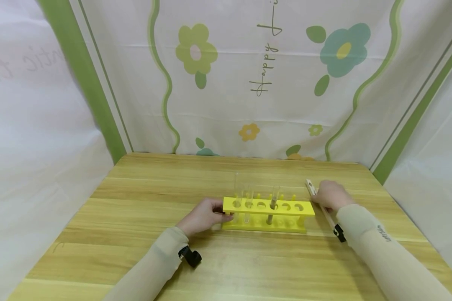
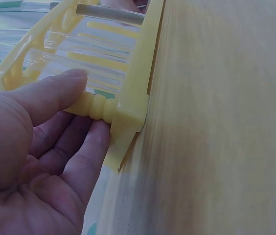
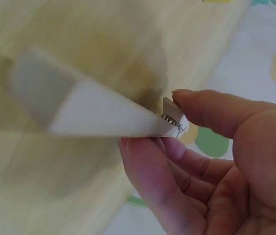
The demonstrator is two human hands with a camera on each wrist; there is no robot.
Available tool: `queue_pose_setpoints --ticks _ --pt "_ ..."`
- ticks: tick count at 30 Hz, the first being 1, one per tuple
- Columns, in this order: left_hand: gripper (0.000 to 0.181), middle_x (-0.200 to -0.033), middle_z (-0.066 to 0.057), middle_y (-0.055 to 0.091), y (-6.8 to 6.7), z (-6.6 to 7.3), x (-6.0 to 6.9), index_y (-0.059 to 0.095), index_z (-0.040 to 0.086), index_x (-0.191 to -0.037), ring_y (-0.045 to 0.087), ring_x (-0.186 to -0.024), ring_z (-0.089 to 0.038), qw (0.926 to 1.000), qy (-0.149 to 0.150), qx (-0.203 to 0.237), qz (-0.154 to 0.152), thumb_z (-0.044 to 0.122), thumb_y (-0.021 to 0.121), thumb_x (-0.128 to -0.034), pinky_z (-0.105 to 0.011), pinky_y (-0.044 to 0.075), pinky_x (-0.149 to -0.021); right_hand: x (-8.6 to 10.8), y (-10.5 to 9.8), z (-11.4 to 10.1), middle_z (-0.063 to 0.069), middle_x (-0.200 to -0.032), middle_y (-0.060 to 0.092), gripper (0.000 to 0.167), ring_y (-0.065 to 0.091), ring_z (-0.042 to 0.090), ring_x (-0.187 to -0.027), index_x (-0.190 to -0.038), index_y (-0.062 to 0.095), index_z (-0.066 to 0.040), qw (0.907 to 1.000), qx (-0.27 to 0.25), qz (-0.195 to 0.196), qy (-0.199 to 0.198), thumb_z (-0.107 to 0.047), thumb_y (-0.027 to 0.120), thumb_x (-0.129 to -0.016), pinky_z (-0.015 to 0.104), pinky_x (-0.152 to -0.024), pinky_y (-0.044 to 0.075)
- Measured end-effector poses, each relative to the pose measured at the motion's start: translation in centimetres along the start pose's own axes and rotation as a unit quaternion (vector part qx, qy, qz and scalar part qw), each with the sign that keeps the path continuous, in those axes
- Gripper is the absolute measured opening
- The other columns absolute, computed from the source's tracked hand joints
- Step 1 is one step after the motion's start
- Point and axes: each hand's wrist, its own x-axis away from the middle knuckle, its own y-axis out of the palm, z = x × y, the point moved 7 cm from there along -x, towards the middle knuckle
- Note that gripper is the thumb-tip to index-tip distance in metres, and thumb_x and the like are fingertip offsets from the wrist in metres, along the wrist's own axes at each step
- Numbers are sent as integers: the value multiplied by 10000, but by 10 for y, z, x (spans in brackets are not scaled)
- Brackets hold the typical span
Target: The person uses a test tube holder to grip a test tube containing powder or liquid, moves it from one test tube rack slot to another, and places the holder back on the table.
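My left hand grips the left end of a yellow test tube rack. In the left wrist view its thumb and fingers close round the rack's ribbed end post. Two clear test tubes stand in the rack's left holes. Another tube with grey contents leans slightly in a hole right of the middle. To the right of the rack, my right hand pinches a wooden test tube clamp. Near its small metal spring, the thumb and fingers hold the clamp from opposite sides.
The rack stands on a wood-grain table. Behind the table hangs a white cloth printed with flowers, and more white cloth hangs at both sides. Several rack holes on the right hold no tube.
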Motion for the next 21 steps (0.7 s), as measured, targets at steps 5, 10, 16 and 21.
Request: queue_pose_setpoints --ticks 5,10,16,21 --pt "82 -919 23 713 2 0 0 718 195 -891 627 -811 -163 10000 -37 42 -50 270 742 -915 -328 514 -703 0 5 -3 81 -569 585 355 514 114 -428 -690 589 -30 10000 -13 65 -41 -249 670 -958 226 -418 432" --pt "81 -933 20 712 3 -1 -1 718 190 -907 640 -837 -174 9999 -24 114 -106 268 737 -919 -338 522 -724 -1 5 -4 70 -572 552 343 494 127 -450 -707 578 -28 9999 -65 142 -29 -244 693 -947 243 -435 423" --pt "93 -957 11 709 3 -1 -1 729 177 -959 653 -873 -184 9997 -2 188 -159 263 733 -922 -329 538 -744 -2 3 -8 69 -634 521 302 482 180 -545 -740 563 -26 9994 25 303 -188 -202 714 -933 291 -507 422" --pt "133 -972 10 709 2 0 0 734 175 -1016 652 -883 -190 9998 -7 174 -122 273 728 -926 -327 540 -750 -6 2 -9 71 -627 509 304 469 198 -555 -729 558 -29 9988 100 402 -245 -192 717 -930 310 -524 414"
